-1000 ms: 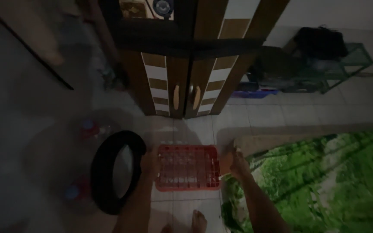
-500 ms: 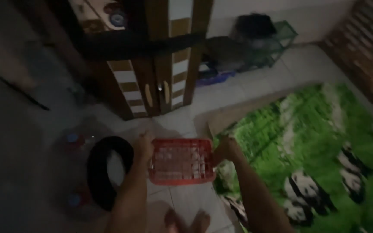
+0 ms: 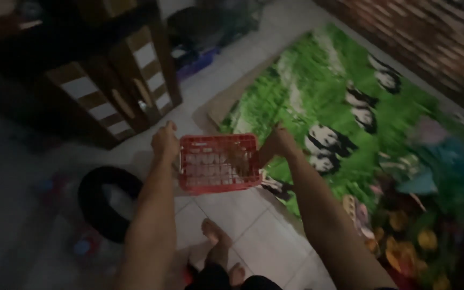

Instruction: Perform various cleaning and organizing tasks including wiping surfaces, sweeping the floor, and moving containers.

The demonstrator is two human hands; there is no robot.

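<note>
Red basket (image 3: 219, 162) held between left hand (image 3: 164, 143) and right hand (image 3: 278, 143), both gripping its sides.

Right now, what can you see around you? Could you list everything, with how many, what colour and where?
basket: one, red plastic lattice, held in the air between both hands, above the floor
floor: pale tiles, underfoot
rug: one, green with black and white pandas, on the floor to the right
cabinet: one, dark brown with white panels, upper left
black ring: one, lying on the floor at left
bottles: at least two, blurred, with coloured caps, beside the ring
brick wall: reddish brown, upper right
left hand: grips the basket's left side
right hand: grips the basket's right side
bare feet: two, on the tiles
</note>
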